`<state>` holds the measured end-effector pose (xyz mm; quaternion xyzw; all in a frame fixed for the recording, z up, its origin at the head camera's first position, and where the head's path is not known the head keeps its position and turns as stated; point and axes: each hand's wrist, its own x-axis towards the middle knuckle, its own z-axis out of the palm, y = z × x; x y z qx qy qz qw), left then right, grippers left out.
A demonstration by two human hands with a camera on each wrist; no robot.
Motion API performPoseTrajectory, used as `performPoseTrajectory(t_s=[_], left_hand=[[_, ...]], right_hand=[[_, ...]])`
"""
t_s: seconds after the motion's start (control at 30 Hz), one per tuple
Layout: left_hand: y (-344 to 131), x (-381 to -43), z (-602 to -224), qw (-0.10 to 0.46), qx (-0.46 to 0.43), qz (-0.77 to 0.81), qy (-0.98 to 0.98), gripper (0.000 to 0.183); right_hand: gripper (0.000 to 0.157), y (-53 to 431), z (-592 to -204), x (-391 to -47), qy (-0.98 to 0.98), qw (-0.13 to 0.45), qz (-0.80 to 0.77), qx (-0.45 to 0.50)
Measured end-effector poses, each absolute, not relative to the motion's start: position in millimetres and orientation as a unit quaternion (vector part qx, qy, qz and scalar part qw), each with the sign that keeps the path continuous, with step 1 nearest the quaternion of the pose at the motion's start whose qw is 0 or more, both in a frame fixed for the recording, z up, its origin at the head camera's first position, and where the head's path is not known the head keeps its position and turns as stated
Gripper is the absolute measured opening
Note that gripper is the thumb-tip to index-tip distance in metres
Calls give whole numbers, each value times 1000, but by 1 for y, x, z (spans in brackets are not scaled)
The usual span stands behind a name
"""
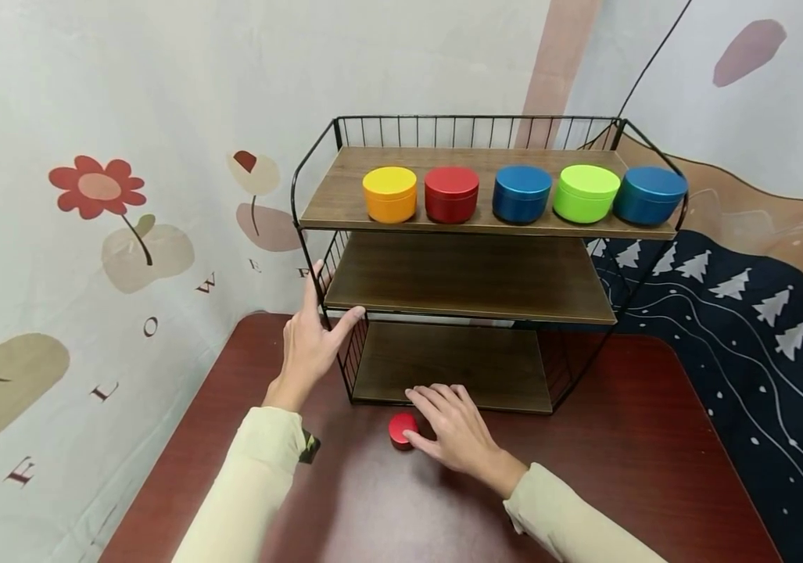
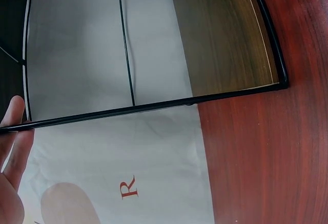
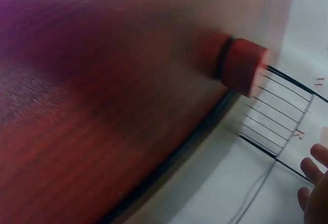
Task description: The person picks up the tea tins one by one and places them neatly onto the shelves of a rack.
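Observation:
A black wire rack with wooden shelves (image 1: 471, 275) stands on the table. My left hand (image 1: 307, 344) rests against its left front post, index finger extended upward and thumb stretched across the front near the middle shelf. Fingertips (image 2: 17, 112) meet the black rod in the left wrist view. In front of the bottom shelf lies a small round red tin (image 1: 403, 431), also visible in the right wrist view (image 3: 243, 66). My right hand (image 1: 460, 432) hovers just right of it, fingers spread and loosely bent, thumb by the tin's edge; whether they touch is unclear.
Along the top shelf's front edge stand a yellow tin (image 1: 390, 195), a larger red tin (image 1: 451, 195), a blue tin (image 1: 521, 195), a green tin (image 1: 586, 195) and another blue tin (image 1: 650, 195). Printed cloth (image 1: 183, 78) hangs behind the dark red table (image 1: 626, 469).

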<state>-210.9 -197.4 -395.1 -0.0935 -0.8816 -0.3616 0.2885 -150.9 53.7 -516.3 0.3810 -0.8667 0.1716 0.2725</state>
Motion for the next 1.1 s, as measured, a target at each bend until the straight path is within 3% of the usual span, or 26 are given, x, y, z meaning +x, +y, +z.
performPoseTrajectory(t_s=[0.4, 1.1], left_hand=[[-198, -212, -395, 288, -98, -367, -879, 88], [-198, -211, -395, 282, -97, -367, -881, 87]], right_hand=[[63, 49, -544, -154, -887, 239, 162, 360], [66, 38, -567, -150, -917, 128, 152, 345]])
